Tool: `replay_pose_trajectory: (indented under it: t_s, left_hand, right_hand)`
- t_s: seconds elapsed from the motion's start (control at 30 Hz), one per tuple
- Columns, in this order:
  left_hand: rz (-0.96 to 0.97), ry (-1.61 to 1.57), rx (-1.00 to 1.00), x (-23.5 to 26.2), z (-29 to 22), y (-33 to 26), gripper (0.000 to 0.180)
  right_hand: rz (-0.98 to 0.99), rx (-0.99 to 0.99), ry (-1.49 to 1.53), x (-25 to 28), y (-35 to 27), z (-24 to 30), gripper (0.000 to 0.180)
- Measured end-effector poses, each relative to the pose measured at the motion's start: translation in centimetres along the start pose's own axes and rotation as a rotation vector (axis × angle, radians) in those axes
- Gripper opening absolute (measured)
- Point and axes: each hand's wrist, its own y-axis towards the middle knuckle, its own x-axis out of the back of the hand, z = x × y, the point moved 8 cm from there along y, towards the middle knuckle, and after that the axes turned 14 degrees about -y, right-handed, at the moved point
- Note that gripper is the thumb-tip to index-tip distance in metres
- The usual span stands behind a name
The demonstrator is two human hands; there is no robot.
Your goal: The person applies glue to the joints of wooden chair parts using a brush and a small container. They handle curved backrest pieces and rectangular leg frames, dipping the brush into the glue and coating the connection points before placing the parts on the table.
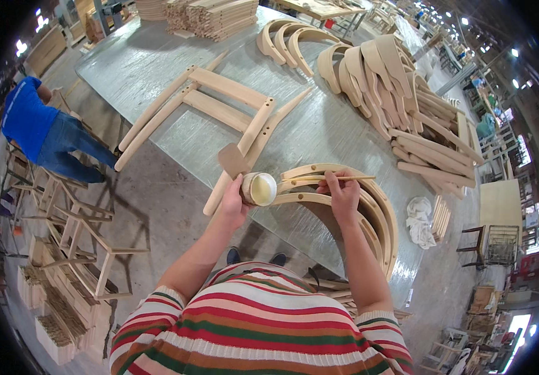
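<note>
Stick [335, 179], seemingly level, tip pointing right.

Furniture workshop: stacked curved chair parts [369, 78]

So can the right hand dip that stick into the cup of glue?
Probably yes. The right hand holds the thin stick close beside the open cup in the left hand, with nothing between them.

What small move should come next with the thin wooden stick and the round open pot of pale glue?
Probably dip the thin wooden stick into the round pot of pale glue. The right hand holds the stick just above the stacked curved wooden rails, its tip beside the pot in the left hand; no glue shows on it.
</note>
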Motion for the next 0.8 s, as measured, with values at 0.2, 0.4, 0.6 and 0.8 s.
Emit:
replay_pose_trajectory:
  t_s: [0.2,0.4,0.6,0.8]
  left_hand:
    - [0.126,0.035,-0.082,-4.6,-0.4,-0.9,0.034]
    - [0.192,-0.054,0.000,-5.1,0.0,-0.8,0.039]
    - [0.069,-0.122,0.053,-4.3,0.4,0.0,0.041]
    - [0.102,-0.086,0.085,-4.7,1.5,0.2,0.040]
  right_hand:
    - [-0.003,0.057,0.031,-1.7,-1.7,0.1,0.015]
    - [-0.009,-0.231,0.639,-1.6,-2.6,-4.8,0.012]
    - [0.020,-0.437,0.919,-3.9,-4.3,-7.6,0.006]
    - [-0.143,-0.585,0.869,-4.7,-5.5,-10.2,0.018]
